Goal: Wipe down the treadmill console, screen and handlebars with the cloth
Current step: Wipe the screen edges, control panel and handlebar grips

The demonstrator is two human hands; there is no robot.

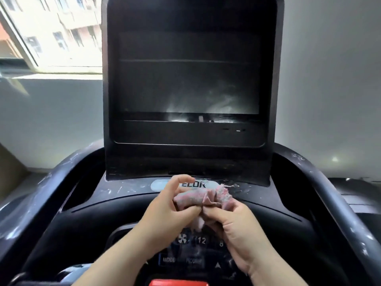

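The crumpled pink-and-grey cloth [206, 197] is held over the black treadmill console [123, 205], below the dark rectangular screen [188, 79]. Its lower part is hidden behind the fingers. Cloth and fingers cover part of a white logo, and the keypad labels beneath the hands are blurred. A red button [178, 283] is cut off at the bottom edge. Scuffed grey handlebars [338, 203] curve along both sides. The left hand [171, 213] and right hand [235, 226] meet fingertip to fingertip, each pinching the cloth between thumb and curled fingers.
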